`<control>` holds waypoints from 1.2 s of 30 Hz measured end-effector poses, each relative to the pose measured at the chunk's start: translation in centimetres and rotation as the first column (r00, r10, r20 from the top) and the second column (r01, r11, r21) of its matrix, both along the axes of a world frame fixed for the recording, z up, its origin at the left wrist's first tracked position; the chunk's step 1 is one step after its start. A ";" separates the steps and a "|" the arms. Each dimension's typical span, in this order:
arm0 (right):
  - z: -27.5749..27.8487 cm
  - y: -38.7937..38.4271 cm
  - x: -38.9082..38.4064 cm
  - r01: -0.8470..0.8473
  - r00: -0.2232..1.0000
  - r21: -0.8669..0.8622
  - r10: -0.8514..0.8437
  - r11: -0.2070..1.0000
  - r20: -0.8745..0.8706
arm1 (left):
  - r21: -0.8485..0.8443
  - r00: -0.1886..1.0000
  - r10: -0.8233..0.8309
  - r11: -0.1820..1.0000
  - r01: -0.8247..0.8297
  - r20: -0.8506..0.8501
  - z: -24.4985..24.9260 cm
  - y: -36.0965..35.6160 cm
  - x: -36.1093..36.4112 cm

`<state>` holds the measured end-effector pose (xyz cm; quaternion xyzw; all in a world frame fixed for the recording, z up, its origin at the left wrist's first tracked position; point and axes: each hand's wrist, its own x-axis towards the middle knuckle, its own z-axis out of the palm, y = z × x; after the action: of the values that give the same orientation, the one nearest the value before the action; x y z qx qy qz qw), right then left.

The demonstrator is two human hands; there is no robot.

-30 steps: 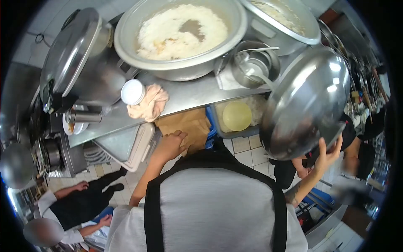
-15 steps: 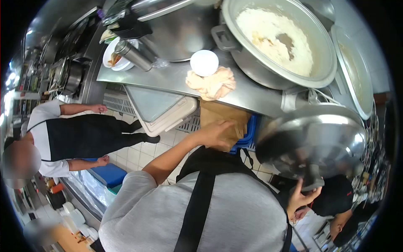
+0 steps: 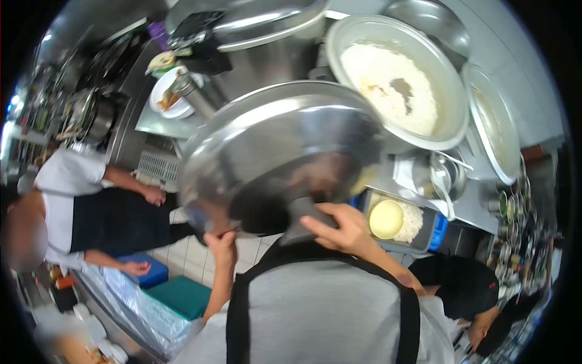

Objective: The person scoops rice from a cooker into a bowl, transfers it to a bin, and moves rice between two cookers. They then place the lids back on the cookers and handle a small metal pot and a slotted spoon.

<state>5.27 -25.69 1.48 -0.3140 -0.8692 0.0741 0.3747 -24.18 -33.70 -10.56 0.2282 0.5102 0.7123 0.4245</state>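
A large domed stainless steel pot lid is held up before my body, its shiny surface reflecting the room. My right hand grips the lid's thick dark handle. At the lid's lower left rim, the fingers of my left hand are curled against the edge. Beyond the lid, to the right, stands a large pot of white rice, uncovered, with a hollow in the rice. The lid hides the front of the counter and whatever lies there.
A tray of rice holding a round yellow bowl sits low at right. A metal bowl with a white spoon is on the counter. One person stands at left, another at right. A tall covered pot stands behind.
The lid has swung from my right side to the front of my body. My left hand has left the brown sheet and come to the lid's rim. The rice tray now shows.
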 end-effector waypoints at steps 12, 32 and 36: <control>6.3 6.7 -1.7 -0.074 0.967 0.200 0.120 0.977 -0.225 | 0.445 0.998 0.055 0.895 -0.032 -0.040 10.0 5.1 -1.3; 16.8 41.5 7.1 0.629 0.392 0.079 -0.228 0.774 -0.891 | -0.010 0.541 -0.180 0.953 0.303 -0.822 14.6 9.0 9.8; 14.1 47.4 4.6 0.572 0.248 -0.074 -0.258 0.817 -0.934 | -0.180 0.564 -0.284 0.955 0.234 -0.776 11.8 6.4 9.5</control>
<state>9.85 21.74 15.55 -0.3821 -0.3953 0.0072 0.8353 -14.70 -27.30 1.29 0.5805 0.6257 0.4516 0.2599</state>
